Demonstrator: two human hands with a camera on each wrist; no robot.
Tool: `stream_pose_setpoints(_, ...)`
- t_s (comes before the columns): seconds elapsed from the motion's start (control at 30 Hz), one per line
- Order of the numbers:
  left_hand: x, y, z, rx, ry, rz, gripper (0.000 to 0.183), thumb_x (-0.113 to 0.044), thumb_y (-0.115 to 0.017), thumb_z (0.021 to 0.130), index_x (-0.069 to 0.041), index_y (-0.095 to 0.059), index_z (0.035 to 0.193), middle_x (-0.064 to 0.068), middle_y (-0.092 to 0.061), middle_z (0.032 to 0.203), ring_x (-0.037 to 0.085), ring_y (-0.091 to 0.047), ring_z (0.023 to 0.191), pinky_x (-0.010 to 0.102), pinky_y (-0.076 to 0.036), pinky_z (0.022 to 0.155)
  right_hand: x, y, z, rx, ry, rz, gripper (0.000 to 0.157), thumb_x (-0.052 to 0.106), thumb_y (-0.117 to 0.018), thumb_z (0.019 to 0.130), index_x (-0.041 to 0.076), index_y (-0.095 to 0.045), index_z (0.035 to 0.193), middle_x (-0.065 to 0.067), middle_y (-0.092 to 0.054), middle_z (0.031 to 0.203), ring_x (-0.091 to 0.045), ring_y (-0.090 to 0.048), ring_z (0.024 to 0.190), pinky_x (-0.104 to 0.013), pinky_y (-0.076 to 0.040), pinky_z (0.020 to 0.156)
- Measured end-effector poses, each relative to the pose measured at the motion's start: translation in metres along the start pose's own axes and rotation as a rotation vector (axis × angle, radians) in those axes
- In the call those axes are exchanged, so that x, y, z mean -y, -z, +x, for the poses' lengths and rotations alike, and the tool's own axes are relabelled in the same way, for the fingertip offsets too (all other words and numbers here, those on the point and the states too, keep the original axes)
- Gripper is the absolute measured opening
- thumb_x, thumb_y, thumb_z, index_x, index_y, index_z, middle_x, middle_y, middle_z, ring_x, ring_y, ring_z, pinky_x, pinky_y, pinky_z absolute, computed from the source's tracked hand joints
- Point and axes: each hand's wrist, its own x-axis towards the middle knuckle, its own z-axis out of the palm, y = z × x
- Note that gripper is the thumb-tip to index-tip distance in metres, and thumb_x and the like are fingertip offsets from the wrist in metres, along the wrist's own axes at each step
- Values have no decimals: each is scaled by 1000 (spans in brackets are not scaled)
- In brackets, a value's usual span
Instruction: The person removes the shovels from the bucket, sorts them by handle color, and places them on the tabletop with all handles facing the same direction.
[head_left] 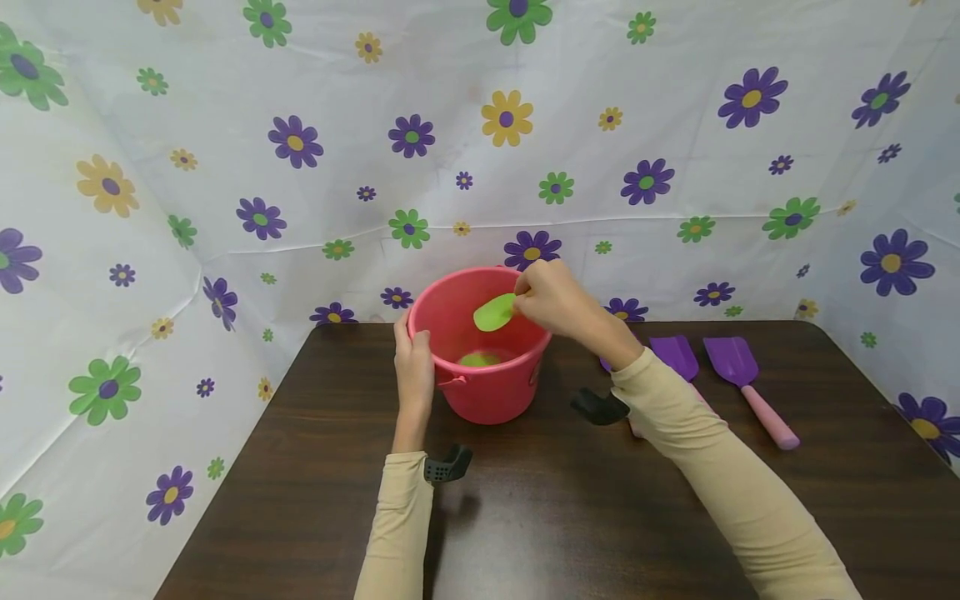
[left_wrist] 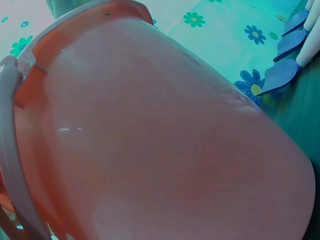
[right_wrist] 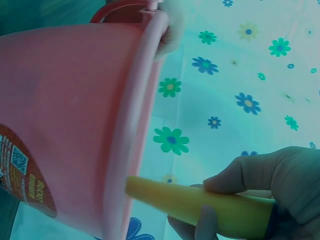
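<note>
A pink-red bucket (head_left: pixel 491 392) stands tilted on the dark table, its mouth facing the head camera. My left hand (head_left: pixel 414 367) grips its rim at the left side; its fingers also show over the rim in the right wrist view. My right hand (head_left: pixel 551 296) is above the right rim and pinches a lime-green scoop-shaped toy (head_left: pixel 495 312), whose rounded end hangs over the bucket's mouth. Yellowish in the right wrist view, this toy (right_wrist: pixel 200 202) lies between thumb and fingers. Another green patch (head_left: pixel 480 359) shows at the bottom of the bucket.
Right of the bucket lies a purple shovel (head_left: pixel 731 360) with a pink handle. Beside it, another purple shovel (head_left: pixel 675 357) and a third are partly hidden by the right forearm. A flowered white curtain (head_left: pixel 450 100) hangs behind the table (head_left: pixel 322 500).
</note>
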Motion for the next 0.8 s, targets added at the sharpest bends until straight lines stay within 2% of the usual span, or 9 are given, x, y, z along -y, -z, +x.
stream_pose_setpoints(0.1,-1,0,-1,-2,1,3,56,-16,-44,103,-11,-35,158,12,-45,157,37,-50,135,57,-43,112,1,4,-3,-4,5,24,22,-4,-58,91,-11,-78,96,-20,-75,88,-23,-61,65,-25,-48,55)
stream_pose_setpoints(0.3,-2,0,-1,-6,4,3,55,-17,-44,102,-11,-36,157,12,-47,156,38,-51,133,57,-45,110,1,10,-12,-22,-17,80,22,-4,-58,94,-12,-77,102,-23,-76,95,-29,-71,73,-29,-59,62)
stream_pose_setpoints(0.37,-2,0,-1,-7,3,4,55,-17,-44,102,-11,-37,157,12,-47,156,38,-51,133,57,-45,110,2,11,-14,-32,-23,82,22,-4,-58,94,-12,-77,103,-23,-75,97,-28,-71,72,-28,-58,61)
stream_pose_setpoints(0.53,-1,0,-1,-6,-1,3,55,-15,-43,103,-11,-36,157,13,-47,156,39,-50,134,59,-43,111,3,16,-18,-59,-44,80,22,-4,-58,95,-12,-76,105,-25,-75,100,-24,-59,62,-27,-52,56)
stream_pose_setpoints(0.7,-1,0,-1,-2,0,-2,56,-15,-43,103,-11,-35,158,12,-46,157,38,-50,134,59,-43,111,3,21,-22,-115,-53,60,21,-4,-62,95,-13,-75,108,-26,-74,101,-29,-62,72,-31,-58,62)
stream_pose_setpoints(0.8,-1,0,0,-5,3,0,56,-16,-42,103,-12,-35,158,13,-46,157,39,-51,132,59,-44,110,3,24,-24,-161,-54,51,21,-5,-63,94,-13,-75,108,-26,-75,100,-33,-63,80,-31,-57,62)
